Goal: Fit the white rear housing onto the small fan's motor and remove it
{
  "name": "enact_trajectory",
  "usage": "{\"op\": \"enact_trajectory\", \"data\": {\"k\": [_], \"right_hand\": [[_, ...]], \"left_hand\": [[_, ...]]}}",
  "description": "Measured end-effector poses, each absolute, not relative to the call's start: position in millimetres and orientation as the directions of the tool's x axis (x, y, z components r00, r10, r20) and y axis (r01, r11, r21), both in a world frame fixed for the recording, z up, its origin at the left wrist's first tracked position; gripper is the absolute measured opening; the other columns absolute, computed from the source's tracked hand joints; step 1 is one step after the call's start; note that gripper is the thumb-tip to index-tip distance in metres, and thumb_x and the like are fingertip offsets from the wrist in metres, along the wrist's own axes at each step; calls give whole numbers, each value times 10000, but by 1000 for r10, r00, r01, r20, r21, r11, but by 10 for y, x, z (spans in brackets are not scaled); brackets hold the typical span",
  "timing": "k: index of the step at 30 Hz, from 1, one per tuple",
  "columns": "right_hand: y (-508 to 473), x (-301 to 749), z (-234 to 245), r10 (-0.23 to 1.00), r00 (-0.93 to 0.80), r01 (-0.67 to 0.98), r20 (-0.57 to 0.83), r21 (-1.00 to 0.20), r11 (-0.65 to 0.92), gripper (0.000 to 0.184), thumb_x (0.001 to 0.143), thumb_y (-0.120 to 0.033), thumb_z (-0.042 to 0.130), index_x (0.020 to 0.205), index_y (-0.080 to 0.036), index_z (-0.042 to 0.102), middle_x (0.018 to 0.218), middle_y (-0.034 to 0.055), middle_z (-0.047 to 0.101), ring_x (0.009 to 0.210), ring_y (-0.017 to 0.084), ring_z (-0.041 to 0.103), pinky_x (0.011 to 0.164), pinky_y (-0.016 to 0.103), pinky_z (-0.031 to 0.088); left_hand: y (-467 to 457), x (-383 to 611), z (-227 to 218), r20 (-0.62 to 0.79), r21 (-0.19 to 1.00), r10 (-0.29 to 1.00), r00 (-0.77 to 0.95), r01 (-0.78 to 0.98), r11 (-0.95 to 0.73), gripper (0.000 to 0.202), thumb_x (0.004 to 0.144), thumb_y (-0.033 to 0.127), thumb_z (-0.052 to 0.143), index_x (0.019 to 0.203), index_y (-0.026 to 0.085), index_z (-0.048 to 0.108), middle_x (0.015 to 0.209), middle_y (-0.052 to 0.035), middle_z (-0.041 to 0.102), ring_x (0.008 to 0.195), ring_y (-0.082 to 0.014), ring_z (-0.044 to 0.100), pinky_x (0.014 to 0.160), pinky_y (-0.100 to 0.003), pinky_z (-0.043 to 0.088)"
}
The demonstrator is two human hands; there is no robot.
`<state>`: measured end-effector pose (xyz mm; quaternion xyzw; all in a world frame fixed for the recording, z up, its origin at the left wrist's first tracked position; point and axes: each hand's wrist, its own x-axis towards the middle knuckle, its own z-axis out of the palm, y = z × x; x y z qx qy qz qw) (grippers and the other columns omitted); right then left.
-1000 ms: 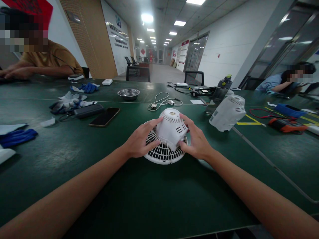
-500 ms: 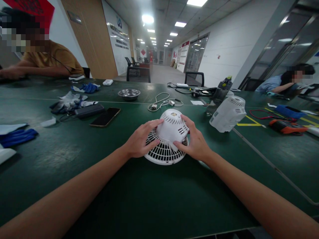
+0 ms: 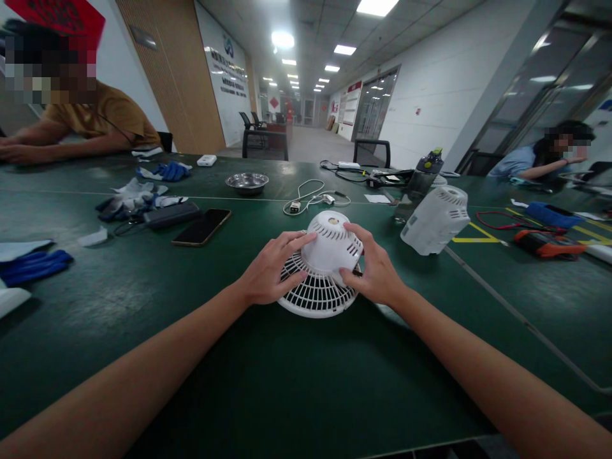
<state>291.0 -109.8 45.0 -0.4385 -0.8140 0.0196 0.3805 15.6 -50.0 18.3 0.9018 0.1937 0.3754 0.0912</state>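
Two hands: the left hand (image 3: pixel 270 271) and the right hand (image 3: pixel 380 271), both bare, stand one on either side of the white motor housing (image 3: pixel 329 245).
Left grip: index finger against the left flank of the motor housing, thumb pointing in low near its base; finger and thumb are parted, bracing that side.
Right grip: index fingertip on the upper right shoulder of the motor housing, thumb at its lower right edge, the hand clamped on it between the two.
Motor housing: slotted dome upward, a small round opening on top; it sits on the round white grille (image 3: pixel 315 299), whose ribs fan out at its near side. Whether the two parts are fastened together, I cannot tell.
Table: the green table (image 3: pixel 310 376) carries everything, with a bare stretch on the near side of the motor housing.
Beyond the motor housing: a pale cable (image 3: pixel 310 197) lies loosely coiled; farther back and to the left is a metal bowl (image 3: pixel 247 183).
Left of the motor housing: a dark phone (image 3: pixel 203 227), then a dark oblong case (image 3: pixel 172 215) beside crumpled gloves (image 3: pixel 131 199).
Right of the motor housing: a second white housing (image 3: pixel 437 220), tilted, with a bottle (image 3: pixel 423 177) just behind it; farther right, an orange device (image 3: pixel 547 243).
Co-workers: one person in brown (image 3: pixel 119 118) far left of the motor housing, another in light blue (image 3: pixel 519 162) far right.
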Motion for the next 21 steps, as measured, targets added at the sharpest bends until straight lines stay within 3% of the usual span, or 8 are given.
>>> {"op": "enact_trajectory", "data": {"k": [6, 11, 16, 21], "right_hand": [[-1085, 2906, 443, 730, -318, 722, 605, -345, 600, 845, 807, -398, 754, 1521, -355, 303, 1502, 104, 508, 1270, 373, 573, 1056, 629, 485], [-1066, 2905, 395, 792, -286, 702, 540, -445, 557, 1093, 751, -476, 834, 1594, -376, 145, 1630, 114, 368, 1340, 411, 534, 1086, 654, 463], [-1076, 2918, 415, 846, -270, 694, 460, -516, 502, 1229, 694, -511, 874, 1620, -361, 81, 1622, 149, 376, 1301, 442, 562, 1055, 682, 474], [-1106, 2895, 443, 855, -220, 705, 469, -530, 472, 1149, 705, -467, 862, 1612, -343, 168, 1514, 156, 502, 1188, 418, 633, 986, 681, 517]], "left_hand": [[-521, 157, 195, 630, 318, 432, 645, 294, -902, 711, 950, 402, 601, 1584, 324, 290, 1499, -129, 460, 1330, -349, 500, 1047, -565, 466], [-518, 172, 188, 641, 370, 495, 587, 329, -869, 676, 969, 399, 559, 1585, 306, 296, 1467, -116, 517, 1239, -317, 563, 1042, -555, 465], [-452, 167, 124, 566, 599, 750, 342, 454, -659, 585, 1003, 434, 476, 1555, 266, 376, 1420, -133, 577, 1242, -322, 577, 1054, -573, 451], [-362, 114, 90, 297, 839, 929, 219, 404, -364, 550, 1026, 544, 376, 1430, 212, 549, 1310, -135, 680, 1157, -328, 652, 1017, -554, 467]]}}
